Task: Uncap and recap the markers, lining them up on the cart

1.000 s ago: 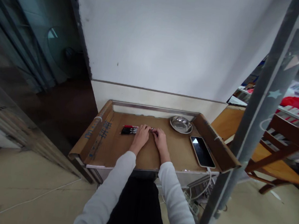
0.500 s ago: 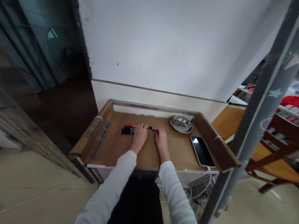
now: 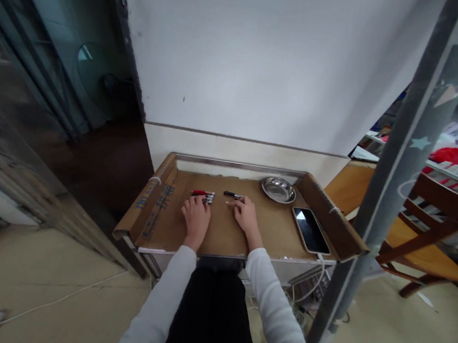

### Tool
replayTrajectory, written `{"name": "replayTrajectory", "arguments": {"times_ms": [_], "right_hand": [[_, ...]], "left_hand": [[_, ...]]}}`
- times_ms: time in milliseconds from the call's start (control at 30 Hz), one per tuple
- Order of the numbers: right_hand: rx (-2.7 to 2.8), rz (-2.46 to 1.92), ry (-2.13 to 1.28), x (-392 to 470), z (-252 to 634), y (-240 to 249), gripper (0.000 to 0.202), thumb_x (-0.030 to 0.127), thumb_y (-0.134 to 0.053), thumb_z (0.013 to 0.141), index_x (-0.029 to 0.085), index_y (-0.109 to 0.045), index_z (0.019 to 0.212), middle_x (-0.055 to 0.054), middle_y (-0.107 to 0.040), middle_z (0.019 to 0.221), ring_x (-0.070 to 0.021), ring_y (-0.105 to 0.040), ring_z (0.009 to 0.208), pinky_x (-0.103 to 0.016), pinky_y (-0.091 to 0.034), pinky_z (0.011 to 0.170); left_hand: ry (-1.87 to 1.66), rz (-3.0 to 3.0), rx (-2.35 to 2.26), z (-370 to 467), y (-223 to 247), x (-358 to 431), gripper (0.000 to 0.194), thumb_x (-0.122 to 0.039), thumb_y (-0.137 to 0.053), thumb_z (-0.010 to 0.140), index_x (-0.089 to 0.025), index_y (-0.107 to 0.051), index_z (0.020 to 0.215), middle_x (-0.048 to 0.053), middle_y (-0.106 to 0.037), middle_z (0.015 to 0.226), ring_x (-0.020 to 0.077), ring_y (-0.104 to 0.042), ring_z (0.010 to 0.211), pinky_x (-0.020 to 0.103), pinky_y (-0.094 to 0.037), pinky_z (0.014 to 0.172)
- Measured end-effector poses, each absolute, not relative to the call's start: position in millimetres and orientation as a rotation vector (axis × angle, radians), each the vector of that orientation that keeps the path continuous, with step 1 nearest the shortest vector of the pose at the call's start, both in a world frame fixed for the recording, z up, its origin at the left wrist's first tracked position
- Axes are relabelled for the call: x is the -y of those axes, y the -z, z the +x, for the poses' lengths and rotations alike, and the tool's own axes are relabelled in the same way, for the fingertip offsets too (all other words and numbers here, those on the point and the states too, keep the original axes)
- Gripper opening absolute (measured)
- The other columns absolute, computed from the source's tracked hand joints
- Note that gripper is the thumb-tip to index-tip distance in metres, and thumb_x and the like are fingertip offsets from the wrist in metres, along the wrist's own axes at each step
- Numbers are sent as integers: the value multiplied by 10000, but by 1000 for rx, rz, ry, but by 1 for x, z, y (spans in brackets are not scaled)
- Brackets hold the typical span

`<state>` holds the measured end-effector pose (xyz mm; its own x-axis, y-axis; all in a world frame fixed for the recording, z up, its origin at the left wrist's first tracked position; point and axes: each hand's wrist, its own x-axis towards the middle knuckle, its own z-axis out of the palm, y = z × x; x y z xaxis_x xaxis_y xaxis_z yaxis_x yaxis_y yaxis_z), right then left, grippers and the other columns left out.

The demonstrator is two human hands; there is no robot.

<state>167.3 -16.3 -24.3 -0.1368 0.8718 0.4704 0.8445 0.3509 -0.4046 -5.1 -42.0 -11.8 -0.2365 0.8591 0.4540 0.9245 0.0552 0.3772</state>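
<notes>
Several red and black pens (image 3: 203,194) lie side by side, left of centre on the brown cardboard (image 3: 218,230). Over their near side is my left hand (image 3: 196,220), fingertips at the black ones and covering part of them; whether it grips one is too small to tell. A separate black pen (image 3: 232,195) lies to the right, with its right end by the fingers of my right hand (image 3: 245,217). That hand has its index finger stretched out to the left, just below the pen, and seems to rest on the cardboard.
A round metal dish (image 3: 278,190) stands at the back right. In front of it lies a phone (image 3: 310,231) with a white cable. Raised cardboard flaps (image 3: 330,220) border both sides, and a grey post (image 3: 388,172) rises at the right.
My left hand has moved left, away from the middle and onto the pens. The fingers of my right hand have spread, and the separate black pen shows more fully.
</notes>
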Motion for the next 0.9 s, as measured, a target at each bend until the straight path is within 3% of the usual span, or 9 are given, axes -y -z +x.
{"name": "replayTrajectory", "arguments": {"times_ms": [333, 533, 700, 900], "right_hand": [[2018, -1557, 87, 17, 159, 18, 306, 174, -401, 857, 233, -585, 1094, -96, -552, 1003, -221, -478, 946, -333, -337, 806], [2043, -1561, 98, 4, 149, 19, 190, 274, -449, 868, 231, -618, 944, -90, -555, 961, -222, -476, 937, -340, -328, 813], [1883, -1631, 180, 1, 147, 20, 199, 234, -426, 867, 182, -577, 985, -110, -569, 964, -219, -482, 903, -339, -343, 804], [1669, -1430, -118, 22, 151, 22, 266, 198, -338, 869, 175, -581, 975, -88, -573, 938, -185, -520, 858, -309, -404, 796]], "left_hand": [[892, -1825, 2224, -7, 13, 48, 206, -243, -492, 821, -189, -557, 1009, 111, -518, 1030, 277, -452, 975, 407, -373, 806], [840, -1899, 2190, -8, 13, 43, 188, -214, -462, 837, -194, -554, 1000, 98, -534, 996, 262, -466, 962, 400, -374, 814], [829, -1997, 2133, -7, 15, 41, 225, -217, -446, 851, -182, -536, 1054, 108, -544, 1021, 255, -476, 961, 392, -379, 829], [840, -1978, 2174, -7, 12, 42, 215, -257, -460, 855, -184, -564, 1029, 121, -518, 1015, 274, -469, 976, 402, -386, 818]]}}
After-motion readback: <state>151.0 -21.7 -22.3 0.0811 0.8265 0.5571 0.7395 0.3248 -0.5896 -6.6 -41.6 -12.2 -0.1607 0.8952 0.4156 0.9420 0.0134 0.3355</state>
